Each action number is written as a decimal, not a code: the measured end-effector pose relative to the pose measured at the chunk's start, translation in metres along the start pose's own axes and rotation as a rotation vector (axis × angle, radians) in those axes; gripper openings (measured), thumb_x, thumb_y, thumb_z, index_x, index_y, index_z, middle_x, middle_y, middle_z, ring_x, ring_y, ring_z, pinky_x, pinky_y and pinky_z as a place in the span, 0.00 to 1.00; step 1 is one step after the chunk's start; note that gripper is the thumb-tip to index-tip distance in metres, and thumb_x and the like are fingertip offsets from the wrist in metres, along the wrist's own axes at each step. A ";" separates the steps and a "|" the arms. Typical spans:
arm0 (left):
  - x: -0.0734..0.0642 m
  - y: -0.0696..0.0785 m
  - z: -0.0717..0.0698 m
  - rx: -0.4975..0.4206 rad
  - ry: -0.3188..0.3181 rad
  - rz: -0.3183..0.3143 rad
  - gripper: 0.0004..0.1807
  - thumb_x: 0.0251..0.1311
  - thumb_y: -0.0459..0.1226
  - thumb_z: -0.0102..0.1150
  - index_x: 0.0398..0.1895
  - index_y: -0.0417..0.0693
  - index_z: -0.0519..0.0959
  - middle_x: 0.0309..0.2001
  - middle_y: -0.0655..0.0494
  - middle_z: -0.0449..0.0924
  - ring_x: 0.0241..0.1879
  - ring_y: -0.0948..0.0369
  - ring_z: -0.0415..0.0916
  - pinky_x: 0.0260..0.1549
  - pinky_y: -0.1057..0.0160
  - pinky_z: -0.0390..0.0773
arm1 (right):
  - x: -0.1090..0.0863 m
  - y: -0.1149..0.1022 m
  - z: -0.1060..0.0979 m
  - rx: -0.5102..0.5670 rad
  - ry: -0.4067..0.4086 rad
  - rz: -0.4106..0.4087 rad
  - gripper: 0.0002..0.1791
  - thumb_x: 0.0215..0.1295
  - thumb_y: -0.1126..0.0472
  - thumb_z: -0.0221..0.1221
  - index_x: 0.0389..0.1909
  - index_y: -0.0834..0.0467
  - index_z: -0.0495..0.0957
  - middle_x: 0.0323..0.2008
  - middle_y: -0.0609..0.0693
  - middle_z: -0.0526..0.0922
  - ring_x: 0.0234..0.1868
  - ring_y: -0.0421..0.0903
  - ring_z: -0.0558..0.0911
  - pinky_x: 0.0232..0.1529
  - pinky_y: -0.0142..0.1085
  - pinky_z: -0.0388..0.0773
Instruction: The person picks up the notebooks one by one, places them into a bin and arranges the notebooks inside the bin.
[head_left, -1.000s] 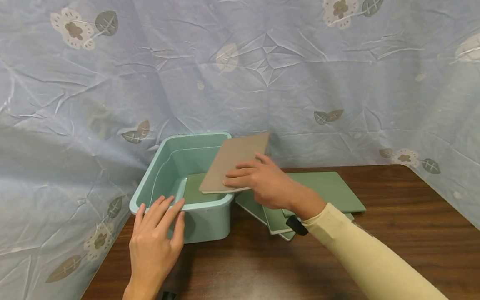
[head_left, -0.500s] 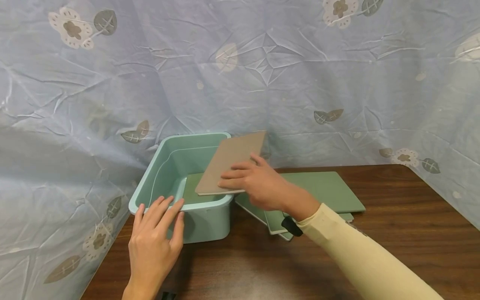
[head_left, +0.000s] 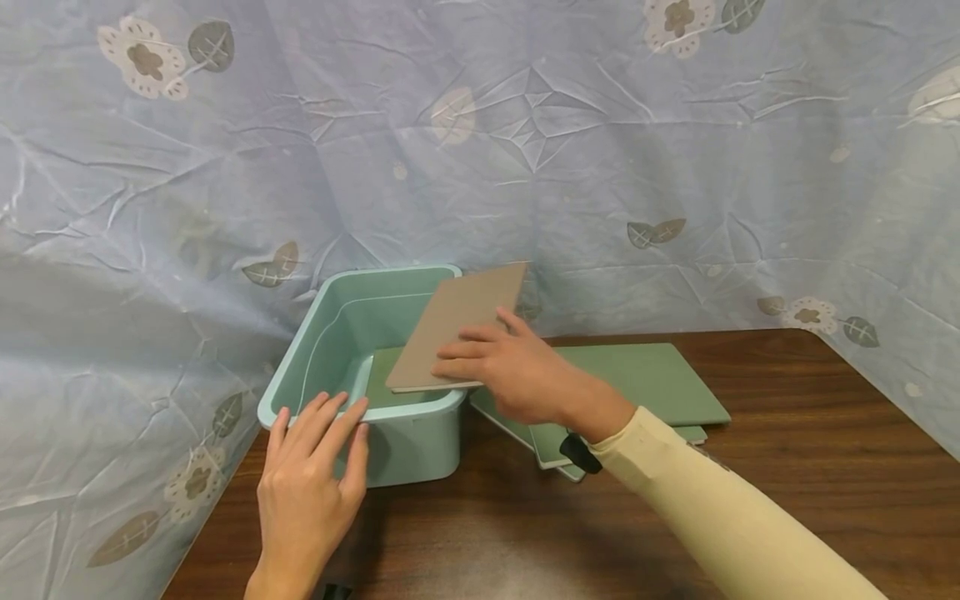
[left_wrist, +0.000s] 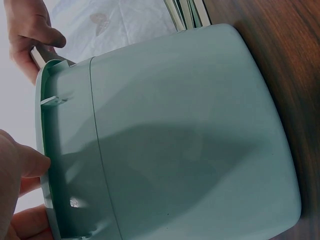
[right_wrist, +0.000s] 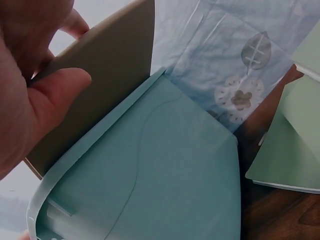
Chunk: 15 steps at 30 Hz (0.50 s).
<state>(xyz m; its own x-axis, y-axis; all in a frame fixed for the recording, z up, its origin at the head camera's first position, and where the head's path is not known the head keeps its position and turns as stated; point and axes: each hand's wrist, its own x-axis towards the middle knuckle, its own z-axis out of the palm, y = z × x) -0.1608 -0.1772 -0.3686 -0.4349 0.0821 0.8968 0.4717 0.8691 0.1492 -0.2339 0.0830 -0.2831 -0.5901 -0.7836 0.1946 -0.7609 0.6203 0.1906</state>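
Note:
My right hand (head_left: 517, 371) pinches a tan notebook (head_left: 457, 317), fingers on top and thumb (right_wrist: 62, 92) beneath. Tilted, the notebook (right_wrist: 100, 75) lies across the right rim of a pale green plastic bin (head_left: 412, 446), its lower left corner over the bin's inside. My left hand (head_left: 311, 483) rests its fingers on the bin's near rim; the thumb (left_wrist: 32, 162) touches the rim's outer side in the left wrist view. Inside the bin, a green notebook (head_left: 381, 371) lies on the floor, partly hidden by the tan one.
Right of the bin, several green notebooks (head_left: 637, 379) lie in an overlapping, uneven pile on the brown wooden table (head_left: 810, 433). A floral curtain (head_left: 585, 183) hangs close behind the bin and along the left side.
My right hand has shifted the tan notebook slightly left, further over the bin, slowing in the last half second. My left hand and the bin have stayed in place.

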 end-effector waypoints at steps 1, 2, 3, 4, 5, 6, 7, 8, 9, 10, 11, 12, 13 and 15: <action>0.000 0.000 0.000 0.000 -0.003 -0.004 0.15 0.61 0.39 0.60 0.49 0.47 0.86 0.49 0.46 0.86 0.55 0.45 0.79 0.61 0.34 0.66 | 0.000 0.000 0.000 0.001 0.001 0.002 0.43 0.57 0.75 0.55 0.70 0.37 0.67 0.72 0.37 0.67 0.75 0.47 0.62 0.73 0.63 0.50; 0.000 0.000 0.000 0.001 -0.006 -0.006 0.15 0.61 0.39 0.60 0.49 0.47 0.86 0.49 0.46 0.86 0.55 0.44 0.79 0.61 0.34 0.66 | 0.000 0.000 0.000 0.000 0.001 0.003 0.43 0.56 0.75 0.55 0.70 0.36 0.67 0.72 0.38 0.67 0.76 0.47 0.62 0.74 0.63 0.50; 0.000 0.000 0.000 0.003 -0.004 -0.003 0.15 0.61 0.39 0.60 0.49 0.47 0.86 0.49 0.46 0.86 0.55 0.44 0.79 0.61 0.34 0.66 | 0.000 0.000 0.000 0.000 0.000 0.004 0.44 0.55 0.75 0.56 0.70 0.36 0.67 0.72 0.38 0.67 0.76 0.47 0.61 0.74 0.63 0.50; 0.000 0.000 0.000 0.001 -0.002 -0.004 0.15 0.61 0.38 0.60 0.49 0.47 0.86 0.49 0.46 0.86 0.55 0.45 0.79 0.61 0.34 0.66 | 0.001 -0.001 0.000 -0.001 -0.001 0.005 0.44 0.55 0.75 0.57 0.70 0.36 0.67 0.72 0.38 0.67 0.76 0.47 0.61 0.74 0.64 0.49; 0.000 0.000 0.000 0.000 0.000 -0.003 0.15 0.61 0.38 0.60 0.49 0.48 0.86 0.49 0.46 0.86 0.55 0.45 0.79 0.61 0.34 0.66 | 0.001 -0.001 0.000 0.001 -0.003 0.008 0.44 0.55 0.75 0.57 0.70 0.35 0.67 0.72 0.39 0.67 0.76 0.48 0.61 0.74 0.64 0.49; 0.000 0.000 0.000 -0.001 0.006 0.001 0.15 0.60 0.38 0.60 0.49 0.48 0.86 0.49 0.46 0.86 0.54 0.45 0.79 0.61 0.33 0.66 | 0.001 -0.001 -0.001 0.003 -0.006 0.012 0.45 0.54 0.74 0.57 0.70 0.35 0.67 0.72 0.39 0.66 0.76 0.48 0.60 0.74 0.64 0.49; 0.000 0.000 0.000 -0.003 0.011 0.004 0.15 0.60 0.38 0.60 0.49 0.48 0.86 0.49 0.46 0.86 0.54 0.45 0.79 0.60 0.33 0.67 | 0.001 -0.001 -0.001 0.005 -0.008 0.016 0.45 0.54 0.74 0.57 0.70 0.34 0.67 0.73 0.40 0.66 0.77 0.48 0.60 0.74 0.64 0.49; 0.000 0.000 0.000 -0.005 0.016 0.007 0.15 0.60 0.38 0.60 0.49 0.48 0.86 0.49 0.46 0.86 0.54 0.45 0.80 0.60 0.33 0.67 | 0.001 -0.002 -0.001 0.006 -0.009 0.021 0.45 0.54 0.74 0.57 0.70 0.34 0.67 0.73 0.40 0.66 0.77 0.48 0.59 0.74 0.64 0.48; 0.000 0.000 0.000 -0.008 0.020 0.009 0.15 0.59 0.38 0.60 0.49 0.48 0.86 0.49 0.46 0.86 0.54 0.45 0.80 0.60 0.32 0.67 | 0.001 -0.002 -0.001 0.008 -0.012 0.027 0.45 0.54 0.74 0.57 0.70 0.33 0.67 0.73 0.41 0.66 0.77 0.48 0.59 0.74 0.64 0.48; 0.000 0.000 0.000 -0.011 0.021 0.007 0.15 0.59 0.38 0.61 0.49 0.48 0.86 0.49 0.47 0.86 0.54 0.45 0.80 0.60 0.32 0.66 | 0.001 -0.002 -0.001 0.008 -0.015 0.033 0.45 0.54 0.74 0.57 0.70 0.32 0.67 0.73 0.42 0.65 0.77 0.49 0.58 0.74 0.64 0.48; 0.000 0.000 0.000 -0.011 0.023 0.009 0.15 0.59 0.38 0.61 0.49 0.48 0.86 0.49 0.47 0.86 0.54 0.45 0.80 0.60 0.32 0.67 | 0.001 -0.002 -0.001 0.008 -0.020 0.039 0.45 0.54 0.73 0.58 0.69 0.31 0.67 0.73 0.43 0.65 0.78 0.49 0.57 0.74 0.64 0.47; 0.000 0.000 0.000 -0.012 0.023 0.007 0.15 0.58 0.38 0.61 0.49 0.48 0.86 0.49 0.47 0.86 0.54 0.45 0.80 0.60 0.32 0.67 | 0.002 -0.003 -0.001 0.009 -0.023 0.045 0.45 0.55 0.73 0.58 0.69 0.31 0.66 0.74 0.44 0.65 0.78 0.49 0.57 0.74 0.64 0.47; 0.000 0.001 0.000 -0.009 0.019 0.006 0.16 0.59 0.38 0.61 0.49 0.48 0.86 0.49 0.47 0.86 0.54 0.45 0.80 0.60 0.33 0.66 | 0.002 -0.003 -0.001 0.006 -0.025 0.050 0.45 0.55 0.72 0.59 0.69 0.30 0.66 0.74 0.45 0.64 0.78 0.50 0.56 0.74 0.63 0.47; 0.000 0.001 0.000 -0.004 0.011 0.002 0.15 0.59 0.38 0.61 0.49 0.48 0.86 0.49 0.47 0.86 0.55 0.45 0.80 0.61 0.33 0.66 | 0.002 -0.003 -0.001 -0.002 -0.025 0.060 0.45 0.55 0.71 0.60 0.69 0.28 0.65 0.74 0.46 0.63 0.79 0.50 0.54 0.75 0.63 0.46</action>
<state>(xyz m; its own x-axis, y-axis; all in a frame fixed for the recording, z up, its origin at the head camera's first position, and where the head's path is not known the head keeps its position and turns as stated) -0.1602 -0.1766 -0.3679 -0.4257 0.0782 0.9015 0.4757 0.8668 0.1494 -0.2323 0.0797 -0.2819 -0.6412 -0.7456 0.1814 -0.7233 0.6662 0.1816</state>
